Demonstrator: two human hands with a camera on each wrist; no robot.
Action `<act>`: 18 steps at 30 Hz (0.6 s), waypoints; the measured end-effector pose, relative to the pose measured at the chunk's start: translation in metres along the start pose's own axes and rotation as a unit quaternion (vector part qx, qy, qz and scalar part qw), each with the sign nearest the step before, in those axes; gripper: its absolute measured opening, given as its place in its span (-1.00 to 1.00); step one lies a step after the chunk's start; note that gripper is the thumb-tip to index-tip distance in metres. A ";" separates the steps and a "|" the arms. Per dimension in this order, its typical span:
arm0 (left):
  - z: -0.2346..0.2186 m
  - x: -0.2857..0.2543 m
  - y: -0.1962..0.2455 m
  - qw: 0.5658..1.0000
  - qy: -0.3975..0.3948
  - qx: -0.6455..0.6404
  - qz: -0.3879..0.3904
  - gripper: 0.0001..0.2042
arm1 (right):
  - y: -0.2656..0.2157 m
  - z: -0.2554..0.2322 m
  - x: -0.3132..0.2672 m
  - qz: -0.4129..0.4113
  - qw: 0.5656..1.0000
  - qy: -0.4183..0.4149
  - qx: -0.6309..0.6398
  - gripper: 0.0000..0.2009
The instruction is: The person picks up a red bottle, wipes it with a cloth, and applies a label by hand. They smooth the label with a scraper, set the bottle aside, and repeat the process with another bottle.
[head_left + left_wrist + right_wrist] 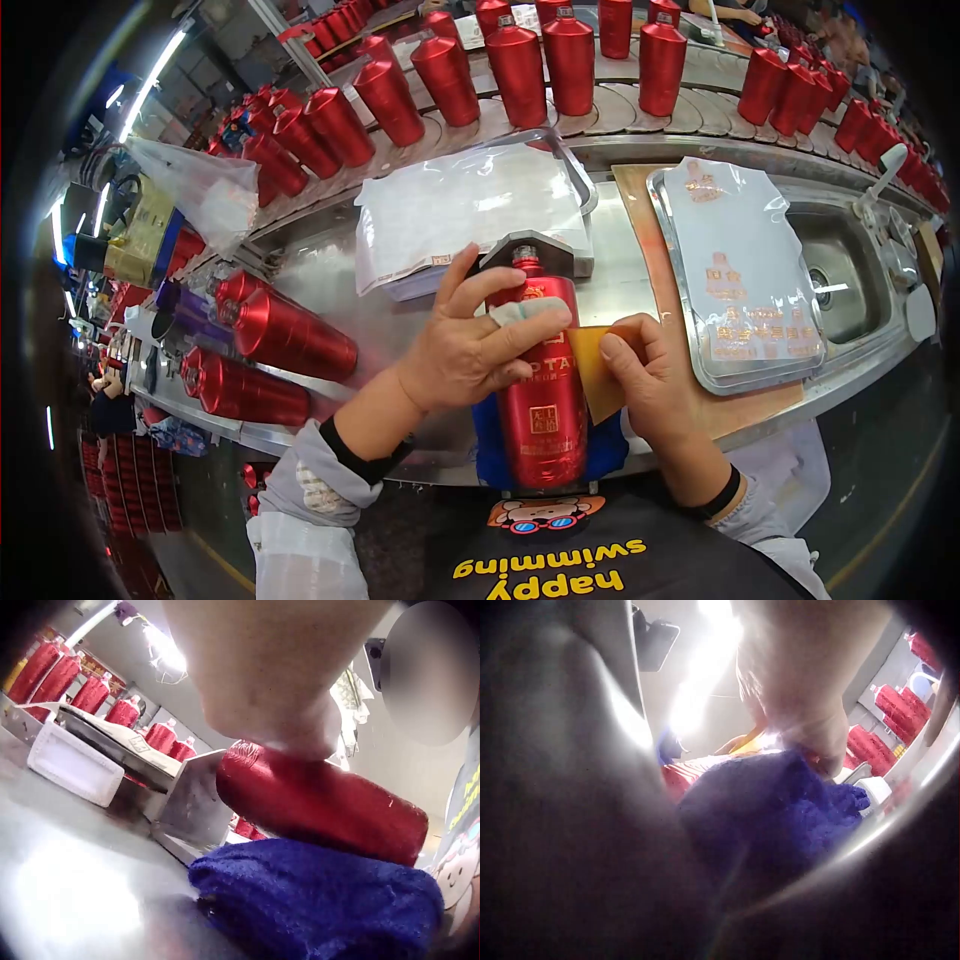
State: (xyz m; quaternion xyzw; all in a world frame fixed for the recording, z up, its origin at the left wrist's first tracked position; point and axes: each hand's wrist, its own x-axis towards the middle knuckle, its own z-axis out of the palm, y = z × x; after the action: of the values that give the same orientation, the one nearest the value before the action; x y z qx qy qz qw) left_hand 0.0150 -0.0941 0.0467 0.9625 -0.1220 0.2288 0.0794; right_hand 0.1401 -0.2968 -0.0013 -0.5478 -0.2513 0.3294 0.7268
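Observation:
A red bottle (pixel 542 410) with gold print lies on a blue cloth (pixel 322 900) in front of me, its neck pointing away toward a grey metal rest (pixel 510 243). My left hand (pixel 465 345) lies over the bottle's upper part with fingers spread, a pale wrap around one finger. The fingertips press on the printed side. From the right, my right hand (pixel 648 378) pinches a yellow sheet (pixel 592 375) between thumb and fingers, its far edge right at the bottle's side. In the right wrist view the cloth hides most of the bottle.
Red bottles (pixel 520 75) stand along a curved conveyor (pixel 615 110) at the back. More bottles (pixel 295 335) lie at the left. A paper-covered tray (pixel 580 165) sits behind the rest; another tray (pixel 710 385) is at the right, before a sink (pixel 850 300).

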 end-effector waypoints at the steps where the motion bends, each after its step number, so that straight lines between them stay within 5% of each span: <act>1: -0.004 0.006 -0.002 1.000 -0.020 0.012 -0.003 -0.50 | 0.000 -0.002 0.000 0.006 1.000 0.004 0.003 -0.84; 8: 0.003 0.021 -0.014 0.997 0.053 -0.033 -0.035 -0.55 | -0.010 -0.003 0.004 -0.009 1.000 -0.015 0.009 -0.85; 12: 0.017 0.011 -0.011 0.958 0.156 -0.136 -0.199 -0.58 | -0.023 0.006 0.022 -0.033 0.995 -0.052 -0.077 -0.84; 14: 0.022 0.006 0.006 0.906 0.216 -0.210 -0.297 -0.59 | -0.012 0.002 0.036 -0.058 0.994 0.000 -0.097 -0.83; 15: 0.025 0.002 0.002 0.847 0.217 -0.310 -0.373 -0.59 | -0.023 0.003 0.035 -0.069 0.989 0.036 -0.122 -0.83; 18: 0.027 0.009 -0.010 0.631 0.115 -0.547 -0.538 -0.57 | -0.028 0.007 0.032 -0.016 0.999 -0.040 -0.021 -0.89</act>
State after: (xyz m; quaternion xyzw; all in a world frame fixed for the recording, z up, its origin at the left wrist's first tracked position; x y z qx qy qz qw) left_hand 0.0369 -0.0919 0.0263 0.6036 0.3246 0.1459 0.7134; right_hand 0.1616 -0.2728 0.0277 -0.5453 -0.2962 0.3338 0.7096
